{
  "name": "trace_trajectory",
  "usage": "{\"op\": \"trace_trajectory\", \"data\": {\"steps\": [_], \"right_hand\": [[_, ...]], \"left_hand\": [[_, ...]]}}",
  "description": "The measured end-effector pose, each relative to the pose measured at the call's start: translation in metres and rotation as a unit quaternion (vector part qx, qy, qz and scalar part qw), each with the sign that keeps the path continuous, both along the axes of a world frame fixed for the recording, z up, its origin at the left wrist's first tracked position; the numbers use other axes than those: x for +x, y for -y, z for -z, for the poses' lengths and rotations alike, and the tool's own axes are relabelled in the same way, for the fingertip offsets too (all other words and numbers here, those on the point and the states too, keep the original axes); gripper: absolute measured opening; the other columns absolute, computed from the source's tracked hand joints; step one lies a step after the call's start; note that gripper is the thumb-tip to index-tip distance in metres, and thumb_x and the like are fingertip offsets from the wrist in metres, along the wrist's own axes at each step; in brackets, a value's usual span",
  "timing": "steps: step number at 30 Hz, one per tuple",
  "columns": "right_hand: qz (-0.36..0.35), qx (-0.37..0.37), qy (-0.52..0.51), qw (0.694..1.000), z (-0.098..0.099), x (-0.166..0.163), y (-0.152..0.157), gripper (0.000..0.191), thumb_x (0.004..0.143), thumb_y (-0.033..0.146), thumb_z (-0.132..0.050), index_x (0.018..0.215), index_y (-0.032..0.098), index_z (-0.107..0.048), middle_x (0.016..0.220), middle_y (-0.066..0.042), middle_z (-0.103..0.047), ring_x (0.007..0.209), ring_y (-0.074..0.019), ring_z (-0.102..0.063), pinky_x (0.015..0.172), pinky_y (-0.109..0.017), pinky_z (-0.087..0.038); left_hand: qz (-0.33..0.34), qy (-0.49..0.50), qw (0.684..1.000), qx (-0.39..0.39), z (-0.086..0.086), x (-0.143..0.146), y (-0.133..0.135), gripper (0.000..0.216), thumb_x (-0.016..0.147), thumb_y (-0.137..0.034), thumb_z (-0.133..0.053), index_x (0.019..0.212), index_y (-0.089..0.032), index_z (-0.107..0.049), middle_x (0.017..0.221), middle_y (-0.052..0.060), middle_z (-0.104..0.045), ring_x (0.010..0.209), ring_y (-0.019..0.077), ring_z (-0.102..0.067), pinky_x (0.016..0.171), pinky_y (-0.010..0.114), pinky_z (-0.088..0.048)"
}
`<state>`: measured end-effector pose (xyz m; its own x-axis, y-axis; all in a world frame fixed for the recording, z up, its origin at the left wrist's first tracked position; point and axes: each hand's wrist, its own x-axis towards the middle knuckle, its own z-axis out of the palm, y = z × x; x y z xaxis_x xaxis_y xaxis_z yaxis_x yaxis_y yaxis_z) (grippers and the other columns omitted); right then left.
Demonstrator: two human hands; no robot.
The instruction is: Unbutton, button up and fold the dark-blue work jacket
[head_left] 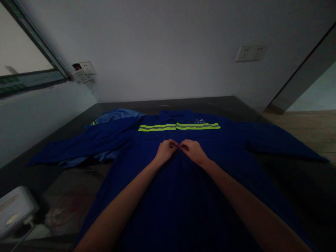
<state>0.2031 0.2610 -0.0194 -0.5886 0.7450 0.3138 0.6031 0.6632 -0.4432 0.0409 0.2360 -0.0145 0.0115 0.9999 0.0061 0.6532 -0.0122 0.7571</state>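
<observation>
A dark blue work jacket (223, 147) with a yellow-green reflective band (198, 126) across the chest lies spread face up, its sleeves out to both sides. At the middle of its front, below the band, my left hand (167, 149) pinches the front edge. My right hand (193, 150) pinches the same edge from the other side, fingertips almost meeting the left ones. Whatever small fastening may sit between the fingertips is hidden. The collar points toward the wall, and a white logo sits on the right chest.
Beneath the left sleeve lies a lighter blue garment (118, 114). The dark table (210, 101) meets a wall with sockets (252, 53). At the lower left are a white device (17, 210) with a cable and a transparent sheet or bag (73, 199). A window frame (34, 82) is at left.
</observation>
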Motion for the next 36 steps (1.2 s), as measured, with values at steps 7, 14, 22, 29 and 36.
{"op": "trace_trajectory", "data": {"steps": [7,14,22,29,36], "right_hand": [[0.024,-0.046,-0.049,0.997,0.004,-0.001,-0.002,0.012,0.081,0.011,-0.061,0.084,0.018,-0.069,0.087,-0.005,-0.071,0.084,-0.0186,-0.062,0.077,-0.029,-0.042],[0.036,-0.108,-0.123,0.986,0.007,0.0,-0.006,0.008,0.076,0.011,-0.063,0.074,0.018,-0.067,0.078,-0.004,-0.07,0.074,-0.0169,-0.063,0.069,-0.026,-0.044],[0.042,-0.226,-0.199,0.953,0.018,0.0,-0.014,0.004,0.074,0.018,-0.064,0.074,0.015,-0.067,0.062,-0.001,-0.067,0.055,-0.0141,-0.063,0.056,-0.023,-0.047],[0.023,-0.287,-0.217,0.933,0.02,0.004,-0.021,0.011,0.073,0.014,-0.06,0.079,0.012,-0.068,0.061,-0.002,-0.067,0.054,-0.0129,-0.063,0.056,-0.023,-0.05],[0.044,-0.255,-0.194,0.946,0.022,0.005,-0.022,0.01,0.072,0.011,-0.062,0.079,0.014,-0.068,0.064,-0.002,-0.068,0.056,-0.0132,-0.063,0.056,-0.023,-0.05]], "left_hand": [[0.016,0.03,0.999,0.009,0.003,0.001,0.0,0.033,0.072,-0.009,-0.06,0.104,-0.013,-0.062,0.075,0.002,-0.07,0.067,0.0133,-0.062,0.058,0.02,-0.042],[0.038,-0.01,0.999,0.025,0.003,0.004,0.001,0.031,0.072,-0.009,-0.061,0.102,-0.016,-0.059,0.069,-0.002,-0.063,0.065,0.0129,-0.06,0.059,0.021,-0.042],[0.029,-0.065,0.997,0.026,0.003,0.008,0.005,0.034,0.073,-0.007,-0.057,0.104,-0.019,-0.056,0.072,-0.002,-0.065,0.068,0.0145,-0.062,0.06,0.022,-0.041],[0.026,-0.139,0.988,0.057,0.003,0.008,0.008,0.028,0.077,-0.014,-0.056,0.103,-0.024,-0.057,0.079,0.0,-0.067,0.074,0.0176,-0.063,0.063,0.025,-0.042],[0.028,-0.086,0.995,0.035,0.004,0.005,0.003,0.025,0.08,-0.014,-0.056,0.103,-0.022,-0.057,0.081,0.0,-0.068,0.076,0.0167,-0.063,0.068,0.025,-0.044]]}}
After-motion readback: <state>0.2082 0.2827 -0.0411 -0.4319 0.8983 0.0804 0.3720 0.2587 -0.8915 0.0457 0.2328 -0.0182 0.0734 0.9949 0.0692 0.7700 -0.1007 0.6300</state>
